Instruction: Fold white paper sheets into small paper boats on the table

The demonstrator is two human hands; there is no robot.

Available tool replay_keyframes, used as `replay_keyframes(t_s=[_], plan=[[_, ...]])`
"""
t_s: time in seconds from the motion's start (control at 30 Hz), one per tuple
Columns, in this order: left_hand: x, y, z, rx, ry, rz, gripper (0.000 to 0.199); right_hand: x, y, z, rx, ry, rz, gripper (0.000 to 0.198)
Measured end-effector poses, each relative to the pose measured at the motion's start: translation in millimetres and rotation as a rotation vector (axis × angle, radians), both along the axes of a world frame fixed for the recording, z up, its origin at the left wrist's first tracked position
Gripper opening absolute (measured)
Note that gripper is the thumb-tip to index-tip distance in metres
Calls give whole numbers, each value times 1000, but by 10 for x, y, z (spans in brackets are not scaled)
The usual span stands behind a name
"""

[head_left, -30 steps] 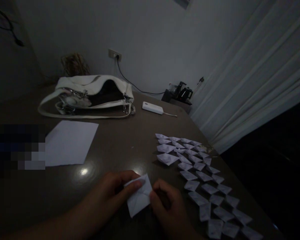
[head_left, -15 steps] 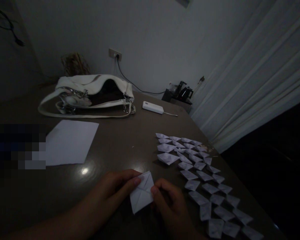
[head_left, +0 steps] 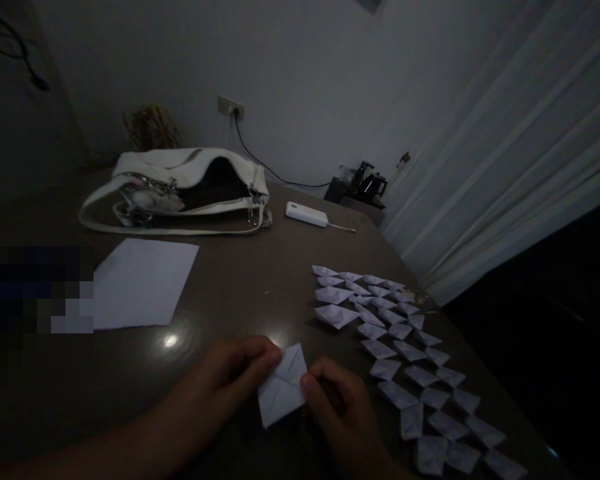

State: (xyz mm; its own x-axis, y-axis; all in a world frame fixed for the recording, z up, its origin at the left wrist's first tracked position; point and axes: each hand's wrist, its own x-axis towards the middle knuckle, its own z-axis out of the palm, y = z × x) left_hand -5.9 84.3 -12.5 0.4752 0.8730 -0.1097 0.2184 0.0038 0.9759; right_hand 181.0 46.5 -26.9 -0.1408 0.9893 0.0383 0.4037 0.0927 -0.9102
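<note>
A small folded piece of white paper, roughly a square with crease lines and a slit on its face, is held between my two hands near the front of the table. My left hand pinches its upper left edge between thumb and fingers. On the opposite edge, my right hand grips it with the thumb on top and the fingers curled beneath. Just right of my right hand lie several folded paper boats, set close together in slanting rows.
White paper sheets lie at the left, beside a pixelated patch. Behind them rests a white handbag with its strap toward me. A white power bank with a short cable is farther back. The table ends at the right near a white curtain.
My left fingers have shifted slightly outward to the edge of the folded paper, uncovering more of it. The right hand has hardly moved.
</note>
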Motion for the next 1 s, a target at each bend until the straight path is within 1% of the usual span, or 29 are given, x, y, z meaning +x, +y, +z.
replay_keyframes(t_s=[0.13, 0.27, 0.33, 0.43, 0.53, 0.6, 0.7, 0.77, 0.9, 0.93, 1.0], plan=[[9, 4, -21, -21, 3, -56, 36, 4, -14, -10, 17, -21, -1, 31], [12, -7, -21, 0, 109, -21, 44, 1, -8, 0, -2, 18, 17, 32], [11, -10, -21, -24, 64, -21, 45, 1, -3, 10, -25, 48, 33, 33], [7, 1, -28, -77, -57, -36, 46, 5, -6, 23, -34, 80, 47, 37], [0, 20, -29, -129, -126, -69, 46, 10, -12, 32, -13, 79, 63, 37], [-5, 27, -28, -161, -149, -103, 45, 12, -13, 34, 8, 66, 73, 36], [-8, 18, -37, -198, -171, -118, 44, 15, -9, 30, 41, 56, 78, 35], [-8, -1, -53, -200, -155, -87, 47, 18, -7, 30, 49, 53, 74, 35], [-16, -43, -53, -137, -69, 82, 50, 23, -14, 48, 46, 59, 62, 36], [-19, -48, -41, -116, -59, 89, 50, 23, -15, 54, 40, 75, 59, 37], [-23, -46, -7, -80, -58, 48, 49, 19, -17, 62, 22, 122, 44, 40]])
